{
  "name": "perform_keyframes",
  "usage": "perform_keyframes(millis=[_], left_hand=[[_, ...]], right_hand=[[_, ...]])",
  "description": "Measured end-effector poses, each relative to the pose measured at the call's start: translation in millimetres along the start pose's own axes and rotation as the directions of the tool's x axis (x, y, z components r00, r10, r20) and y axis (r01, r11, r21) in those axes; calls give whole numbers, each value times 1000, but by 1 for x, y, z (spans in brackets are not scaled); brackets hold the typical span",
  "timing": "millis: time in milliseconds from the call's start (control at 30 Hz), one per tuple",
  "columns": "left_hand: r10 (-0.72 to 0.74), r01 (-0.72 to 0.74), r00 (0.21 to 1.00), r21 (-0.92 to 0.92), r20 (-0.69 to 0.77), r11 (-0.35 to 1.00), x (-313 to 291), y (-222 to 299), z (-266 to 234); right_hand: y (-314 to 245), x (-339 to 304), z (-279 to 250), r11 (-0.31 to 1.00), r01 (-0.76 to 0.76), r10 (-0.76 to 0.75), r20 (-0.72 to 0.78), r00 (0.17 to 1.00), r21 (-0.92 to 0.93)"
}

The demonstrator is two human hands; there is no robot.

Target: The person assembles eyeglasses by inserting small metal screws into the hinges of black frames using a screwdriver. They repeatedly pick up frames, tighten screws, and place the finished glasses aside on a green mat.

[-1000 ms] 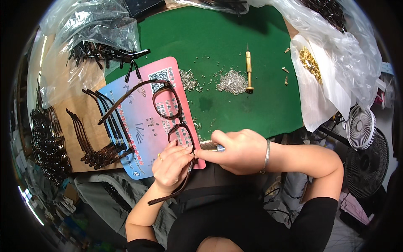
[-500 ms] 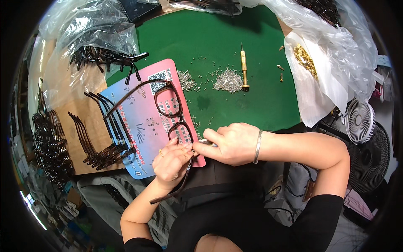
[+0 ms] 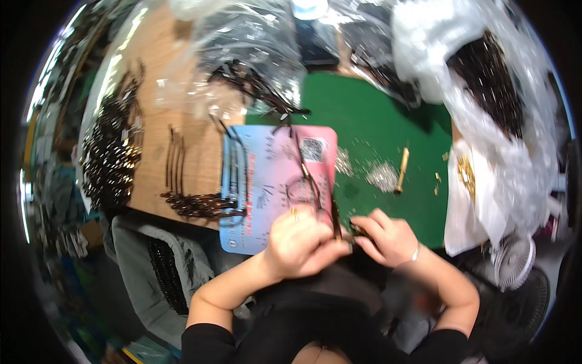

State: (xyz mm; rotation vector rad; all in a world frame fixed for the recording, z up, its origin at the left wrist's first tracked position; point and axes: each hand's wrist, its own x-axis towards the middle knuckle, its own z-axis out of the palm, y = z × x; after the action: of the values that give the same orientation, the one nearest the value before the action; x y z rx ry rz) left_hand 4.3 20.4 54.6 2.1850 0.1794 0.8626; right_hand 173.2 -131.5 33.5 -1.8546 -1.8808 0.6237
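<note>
A dark brown eyeglass frame (image 3: 313,189) is held in front of me over the pink end of a printed card (image 3: 273,158), blurred by motion. My left hand (image 3: 301,244) is closed round its near part, thumb pointing right, covering much of the frame. To the right, my right hand (image 3: 391,239) is closed in a pinch on a small dark and golden thing at its fingertips, too smeared to name. A narrow gap separates the two hands. Beyond them lie a heap of tiny silvery metal parts (image 3: 383,177) and a brass screwdriver (image 3: 402,171) on the green mat (image 3: 418,212).
Brown eyeglass temples (image 3: 200,205) lie in a row left of the card, with a large dark pile (image 3: 112,158) farther left. Plastic bags (image 3: 248,42) of dark parts line the back. Golden parts (image 3: 465,176) rest on white paper at right, near a small fan (image 3: 514,262).
The whole view has swung, so the bench appears farther right and lower. My hands, close together on the frame before, are now apart, and the frame has turned in my left hand.
</note>
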Motion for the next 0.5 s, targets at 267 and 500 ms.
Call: perform_keyframes(millis=[267, 500], left_hand=[[-614, 587, 783, 446, -99, 676, -57, 72, -75], [-465, 477, 862, 636, -202, 607, -29, -1, -85]], right_hand=[[6, -7, -9, 969, -161, 156, 40, 987, 188], [7, -14, -7, 971, -174, 180, -20, 983, 165]])
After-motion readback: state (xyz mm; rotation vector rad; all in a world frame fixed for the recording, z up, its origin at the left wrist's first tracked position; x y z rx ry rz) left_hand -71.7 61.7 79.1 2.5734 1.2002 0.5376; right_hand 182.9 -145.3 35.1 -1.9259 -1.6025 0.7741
